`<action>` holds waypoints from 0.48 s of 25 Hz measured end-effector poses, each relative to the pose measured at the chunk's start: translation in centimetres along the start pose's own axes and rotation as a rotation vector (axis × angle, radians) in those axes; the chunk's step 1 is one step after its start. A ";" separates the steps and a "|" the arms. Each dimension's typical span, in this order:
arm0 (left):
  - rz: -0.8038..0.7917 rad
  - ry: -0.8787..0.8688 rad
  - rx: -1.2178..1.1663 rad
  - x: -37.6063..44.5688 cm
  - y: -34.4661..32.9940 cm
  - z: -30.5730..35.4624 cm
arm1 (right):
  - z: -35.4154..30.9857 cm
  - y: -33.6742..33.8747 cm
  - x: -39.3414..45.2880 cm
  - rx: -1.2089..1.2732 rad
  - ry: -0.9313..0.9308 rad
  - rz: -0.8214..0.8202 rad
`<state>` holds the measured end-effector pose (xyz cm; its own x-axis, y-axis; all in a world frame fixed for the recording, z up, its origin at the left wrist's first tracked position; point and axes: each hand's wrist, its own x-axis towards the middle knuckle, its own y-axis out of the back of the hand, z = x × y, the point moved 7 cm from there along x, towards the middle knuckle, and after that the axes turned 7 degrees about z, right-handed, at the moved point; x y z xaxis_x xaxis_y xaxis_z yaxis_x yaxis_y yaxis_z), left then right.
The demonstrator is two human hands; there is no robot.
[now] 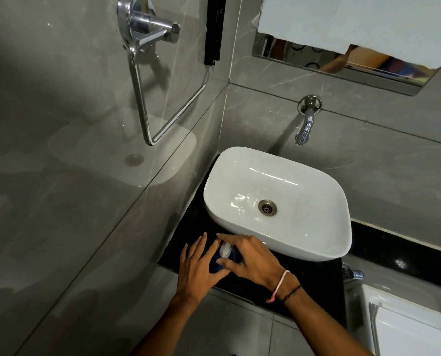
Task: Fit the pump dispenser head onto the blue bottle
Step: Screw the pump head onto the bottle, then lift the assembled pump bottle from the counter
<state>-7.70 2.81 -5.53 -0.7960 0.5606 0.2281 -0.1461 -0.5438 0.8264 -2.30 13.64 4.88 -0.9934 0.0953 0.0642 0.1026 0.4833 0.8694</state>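
Observation:
The blue bottle (215, 264) stands on the black counter (188, 237), just left of the basin's front corner, mostly hidden between my hands. A white pump dispenser head (225, 249) sits on top of the bottle. My left hand (200, 265) presses against the bottle's left side, fingers stretched forward. My right hand (250, 258) covers the pump head from the right, with forefinger and thumb closed around it. Whether the head is seated in the bottle's neck is hidden by the fingers.
A white basin (278, 201) with a metal drain sits on the counter right of the bottle. A wall tap (305, 124) juts out above it. A chrome towel ring (162, 98) hangs on the left wall. A white toilet tank (409, 327) stands at lower right.

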 end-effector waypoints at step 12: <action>0.025 -0.034 0.037 1.9 3.1 -1.5 | 12.4 3.9 -5.9 -0.433 -0.434 0.141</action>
<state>-10.55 1.24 -3.30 -0.7789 0.5680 0.2659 -0.1039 -0.5350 0.8385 4.63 25.77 1.80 -0.8508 0.5212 0.0669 0.1101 0.0523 0.9925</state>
